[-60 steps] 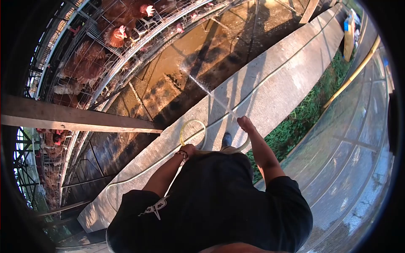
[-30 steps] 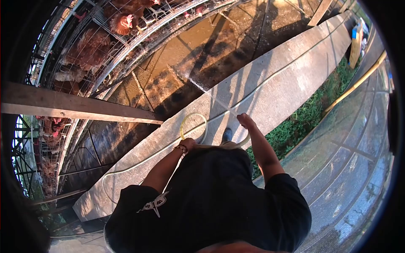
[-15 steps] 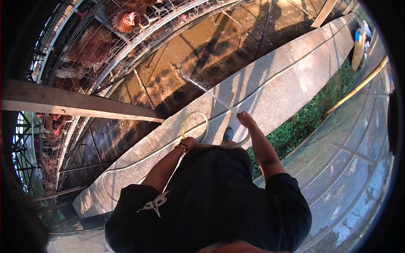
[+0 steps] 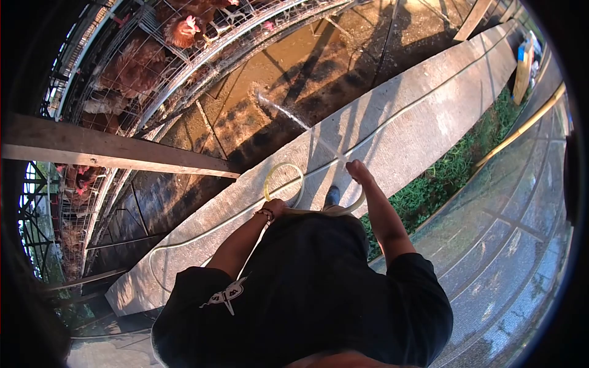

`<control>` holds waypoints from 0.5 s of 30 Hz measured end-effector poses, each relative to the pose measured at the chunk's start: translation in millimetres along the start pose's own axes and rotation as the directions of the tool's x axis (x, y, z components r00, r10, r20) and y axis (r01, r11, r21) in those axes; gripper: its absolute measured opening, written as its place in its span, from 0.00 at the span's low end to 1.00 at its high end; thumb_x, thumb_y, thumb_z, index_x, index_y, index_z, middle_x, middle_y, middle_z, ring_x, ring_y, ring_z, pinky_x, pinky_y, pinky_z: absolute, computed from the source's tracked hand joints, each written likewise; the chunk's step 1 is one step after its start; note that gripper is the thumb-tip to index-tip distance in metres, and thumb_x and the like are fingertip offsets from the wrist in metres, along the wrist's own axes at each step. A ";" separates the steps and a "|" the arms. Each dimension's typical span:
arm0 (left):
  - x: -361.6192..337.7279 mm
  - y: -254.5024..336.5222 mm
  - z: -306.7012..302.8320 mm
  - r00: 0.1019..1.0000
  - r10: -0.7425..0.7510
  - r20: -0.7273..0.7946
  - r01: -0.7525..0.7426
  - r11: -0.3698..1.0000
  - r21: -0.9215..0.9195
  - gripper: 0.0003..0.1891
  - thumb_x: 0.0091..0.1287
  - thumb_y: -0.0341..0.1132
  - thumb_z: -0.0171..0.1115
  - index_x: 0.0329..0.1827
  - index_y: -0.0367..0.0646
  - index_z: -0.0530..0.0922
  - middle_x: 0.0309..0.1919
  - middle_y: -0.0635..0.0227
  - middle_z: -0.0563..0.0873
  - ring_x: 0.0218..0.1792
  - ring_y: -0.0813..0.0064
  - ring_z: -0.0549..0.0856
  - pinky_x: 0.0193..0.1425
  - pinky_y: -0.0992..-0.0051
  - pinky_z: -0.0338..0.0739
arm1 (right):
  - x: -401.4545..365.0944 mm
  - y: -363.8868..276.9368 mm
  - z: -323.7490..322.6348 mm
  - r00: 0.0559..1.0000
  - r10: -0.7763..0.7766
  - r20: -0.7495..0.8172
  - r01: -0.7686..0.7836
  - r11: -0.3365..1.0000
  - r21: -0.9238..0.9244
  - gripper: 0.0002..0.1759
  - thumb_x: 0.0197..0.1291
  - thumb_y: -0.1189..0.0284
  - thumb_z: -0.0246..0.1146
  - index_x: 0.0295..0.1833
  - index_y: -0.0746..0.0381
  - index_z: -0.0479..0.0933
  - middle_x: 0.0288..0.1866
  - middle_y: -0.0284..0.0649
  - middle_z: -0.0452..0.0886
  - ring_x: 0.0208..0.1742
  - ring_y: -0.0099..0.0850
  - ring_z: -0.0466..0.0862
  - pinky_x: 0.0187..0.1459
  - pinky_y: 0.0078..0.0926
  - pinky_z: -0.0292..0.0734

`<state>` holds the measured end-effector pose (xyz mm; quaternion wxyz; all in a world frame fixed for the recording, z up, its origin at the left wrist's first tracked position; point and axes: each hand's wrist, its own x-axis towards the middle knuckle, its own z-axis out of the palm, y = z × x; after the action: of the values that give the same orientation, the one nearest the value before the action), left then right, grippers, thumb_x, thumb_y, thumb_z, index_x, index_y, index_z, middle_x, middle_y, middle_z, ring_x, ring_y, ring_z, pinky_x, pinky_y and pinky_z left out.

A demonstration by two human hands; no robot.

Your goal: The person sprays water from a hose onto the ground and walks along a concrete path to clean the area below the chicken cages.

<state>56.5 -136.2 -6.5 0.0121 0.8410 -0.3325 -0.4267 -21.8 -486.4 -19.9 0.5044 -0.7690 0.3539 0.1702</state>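
My right hand point(image 4: 356, 172) is closed around the end of a pale, see-through hose point(image 4: 266, 184). A white jet of water point(image 4: 294, 118) leaves that end and strikes the wet, muddy ground point(image 4: 264, 67) below the cages. My left hand point(image 4: 275, 209), with a bracelet at the wrist, is wrapped round the same hose close to my waist. Between the two hands the hose sags across my front, and beyond my left hand it rises in a loop over the walkway. The exact finger positions are too small to make out.
Wire cages point(image 4: 141, 73) with brown hens line the upper left. A wooden beam point(image 4: 123, 150) juts in from the left. I stand on a concrete walkway point(image 4: 423, 116), where more hose lies lengthwise. Green plants point(image 4: 454, 165) and netting point(image 4: 491, 264) border the right.
The jet of water has shifted slightly, landing a little farther up and left on the muddy ground. Both hands keep their hold on the hose, almost unmoved.
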 end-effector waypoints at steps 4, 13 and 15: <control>2.0 0.6 0.3 1.000 -0.011 0.004 0.011 1.000 -0.001 0.16 0.54 0.49 0.53 0.30 0.48 0.81 0.31 0.59 0.83 0.38 0.59 0.83 0.40 0.62 0.76 | -3.7 2.4 -3.4 0.999 0.027 -0.018 -0.026 0.998 0.052 0.22 0.54 0.62 0.47 0.20 0.71 0.69 0.12 0.43 0.70 0.11 0.33 0.70 0.14 0.34 0.63; 9.6 -9.6 7.1 1.000 0.011 -0.003 -0.011 1.000 0.024 0.15 0.54 0.48 0.52 0.31 0.49 0.80 0.31 0.59 0.83 0.37 0.57 0.82 0.40 0.62 0.75 | -3.9 4.2 1.7 0.998 -0.064 -0.024 0.063 0.997 -0.048 0.22 0.53 0.63 0.46 0.17 0.70 0.68 0.12 0.45 0.70 0.12 0.36 0.71 0.16 0.35 0.66; 7.8 -9.5 5.8 1.000 0.018 -0.003 -0.018 0.999 0.032 0.15 0.54 0.49 0.53 0.30 0.48 0.80 0.31 0.59 0.83 0.38 0.58 0.82 0.40 0.61 0.75 | -1.0 5.3 3.7 0.997 -0.071 -0.011 0.070 0.994 -0.087 0.22 0.53 0.63 0.46 0.17 0.70 0.68 0.13 0.45 0.71 0.12 0.36 0.72 0.17 0.35 0.67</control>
<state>60.8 -131.8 -18.6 0.0033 0.8387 -0.3468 -0.4199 -25.9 -483.9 -24.3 0.4736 -0.8034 0.3224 0.1622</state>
